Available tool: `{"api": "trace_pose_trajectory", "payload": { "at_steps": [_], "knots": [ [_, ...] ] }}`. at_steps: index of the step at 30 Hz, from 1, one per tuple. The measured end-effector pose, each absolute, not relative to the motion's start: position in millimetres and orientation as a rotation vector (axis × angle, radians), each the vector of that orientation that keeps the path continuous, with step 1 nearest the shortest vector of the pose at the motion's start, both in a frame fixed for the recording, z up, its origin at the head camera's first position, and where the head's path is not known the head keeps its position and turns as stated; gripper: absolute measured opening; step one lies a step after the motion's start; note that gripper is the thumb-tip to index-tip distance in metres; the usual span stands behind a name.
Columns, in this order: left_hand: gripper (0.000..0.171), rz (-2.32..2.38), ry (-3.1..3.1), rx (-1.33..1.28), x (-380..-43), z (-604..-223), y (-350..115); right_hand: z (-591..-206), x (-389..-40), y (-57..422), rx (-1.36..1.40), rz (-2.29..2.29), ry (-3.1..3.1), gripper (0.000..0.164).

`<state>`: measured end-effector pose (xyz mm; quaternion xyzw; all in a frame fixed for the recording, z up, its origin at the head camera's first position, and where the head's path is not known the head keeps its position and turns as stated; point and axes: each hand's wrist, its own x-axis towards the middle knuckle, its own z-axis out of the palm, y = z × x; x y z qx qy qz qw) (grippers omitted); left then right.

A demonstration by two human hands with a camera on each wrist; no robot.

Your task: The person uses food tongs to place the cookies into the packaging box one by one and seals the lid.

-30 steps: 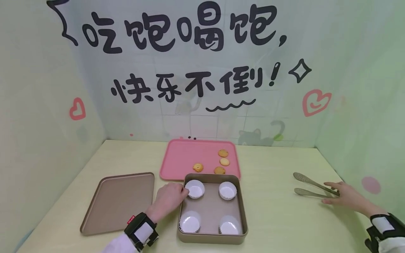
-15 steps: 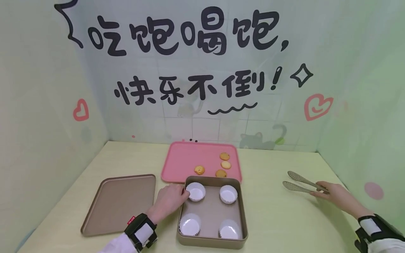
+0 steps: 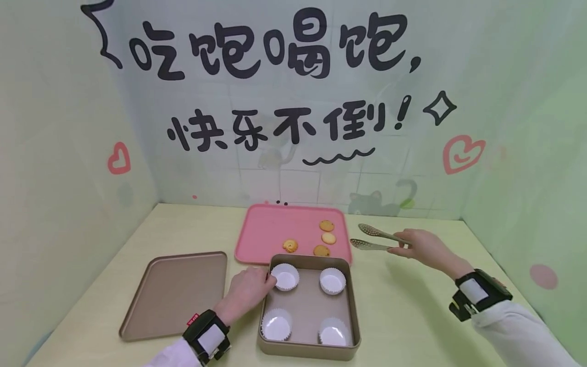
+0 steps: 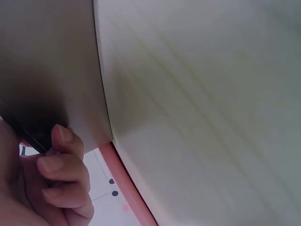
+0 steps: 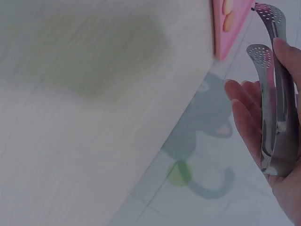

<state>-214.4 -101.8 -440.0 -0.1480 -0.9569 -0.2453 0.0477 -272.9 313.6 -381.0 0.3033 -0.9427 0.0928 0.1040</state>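
In my right hand [image 3: 428, 248] I hold metal tongs [image 3: 377, 232], their perforated tips apart and pointing left, just right of the pink tray [image 3: 270, 224]. The right wrist view shows the tongs [image 5: 281, 108] lying between thumb and fingers. My left hand [image 3: 247, 288] grips the upper left rim of a deep brown baking pan [image 3: 312, 349]; in the left wrist view its fingers curl at the pan's wall [image 4: 75, 70]. White paper cups, one being the cup [image 3: 332, 281], stand in the pan's corners. Several cookies, among them a swirled cookie [image 3: 290, 245], lie on the pink tray.
A flat brown baking tray [image 3: 183, 290] lies on the table to the left of the pan. Behind the pink tray rises a printed backdrop [image 3: 293, 168], and curtained sides bound the table [image 3: 408, 316].
My right hand has carried the tongs from the table's right side leftward and away from me, up to the pink tray's right edge. The left hand stays at the pan.
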Motion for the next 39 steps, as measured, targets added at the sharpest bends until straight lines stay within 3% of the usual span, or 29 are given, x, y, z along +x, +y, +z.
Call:
{"api": "trace_pose_trajectory", "payload": {
  "at_steps": [7, 16, 39],
  "knots": [
    [0.035, -0.76, -2.922, -0.449, -212.9, -439.1, -101.5, -375.3, -294.5, 265.0, 1.097, 0.251, -2.848, 0.02],
    [0.035, -0.733, -2.928, -0.446, -213.6, -439.7, -100.9, -379.1, -309.7, 232.7, 1.147, 0.262, -3.001, 0.015],
    [0.031, -0.726, -2.906, -0.436, -215.3, -443.5, -102.0, -375.8, -317.7, 214.3, 1.159, 0.222, -3.083, 0.014]
  ]
}}
